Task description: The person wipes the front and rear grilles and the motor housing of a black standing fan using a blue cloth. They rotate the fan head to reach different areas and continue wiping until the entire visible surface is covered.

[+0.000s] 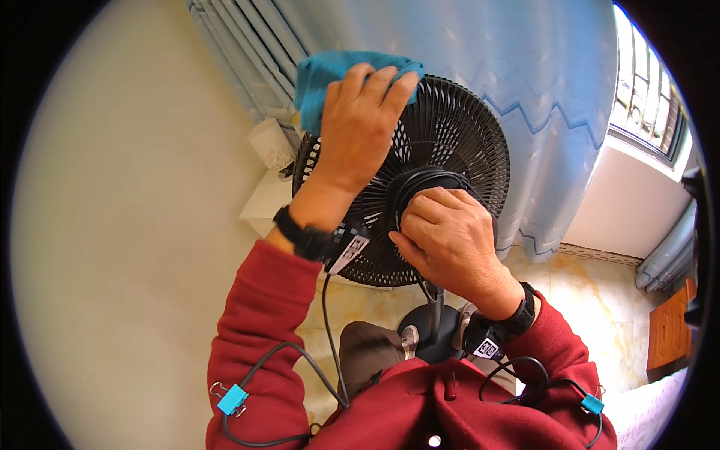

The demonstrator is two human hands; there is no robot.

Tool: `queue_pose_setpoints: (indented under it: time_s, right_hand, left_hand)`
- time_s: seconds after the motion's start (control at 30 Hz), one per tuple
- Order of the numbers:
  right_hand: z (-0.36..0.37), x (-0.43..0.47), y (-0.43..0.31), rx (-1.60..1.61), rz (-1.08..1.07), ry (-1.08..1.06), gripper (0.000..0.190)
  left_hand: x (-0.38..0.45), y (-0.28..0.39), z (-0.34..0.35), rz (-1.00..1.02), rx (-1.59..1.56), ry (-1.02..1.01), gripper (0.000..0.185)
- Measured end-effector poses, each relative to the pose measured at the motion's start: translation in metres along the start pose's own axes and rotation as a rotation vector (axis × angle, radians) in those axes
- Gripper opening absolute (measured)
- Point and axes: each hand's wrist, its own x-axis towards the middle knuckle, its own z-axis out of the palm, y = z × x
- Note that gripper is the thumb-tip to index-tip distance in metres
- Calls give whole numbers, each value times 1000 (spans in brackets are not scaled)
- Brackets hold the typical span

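Observation:
A black pedestal fan (pixel 450 129) stands right in front of me, the back of its round grille towards me. My left hand (pixel 360 124) presses a blue cloth (pixel 315 76) against the grille's upper left rim, fingers spread over the fabric. At the grille's centre, my right hand (pixel 450 242) is curled over the motor housing, its fingertips hidden beneath it. A black power cord (pixel 419 179) is looped around that housing. Below the grille, the metal pole (pixel 435 309) runs down to a round black base (pixel 427 351) between my feet.
A blue patterned curtain (pixel 540 73) hangs behind the fan. To the left are a plain wall (pixel 124 225), a white lamp (pixel 271 143) and a white cabinet (pixel 264 197). A barred window (pixel 647 90) and a wooden panel (pixel 669 326) are at the right. Cables run along both sleeves.

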Motion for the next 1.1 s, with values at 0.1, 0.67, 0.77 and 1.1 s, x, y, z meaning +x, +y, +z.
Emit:
queue_pose_setpoints:
  time_s: [0.1, 0.67, 0.77, 1.1]
  right_hand:
    - [-2, -1, 6, -1, -19, 18, 19]
    - [-2, -2, 21, 45, -40, 63, 18]
    - [-2, 0, 23, 71, -59, 35, 19]
    - [-9, -4, 12, 32, -39, 43, 18]
  left_hand:
    - [7, 4, 13, 107, -91, -63, 33]
    - [-9, 13, 15, 270, -478, -348, 18]
    - [-9, 5, 6, 234, -559, -459, 19]
    - [-14, -7, -10, 218, -410, -258, 33]
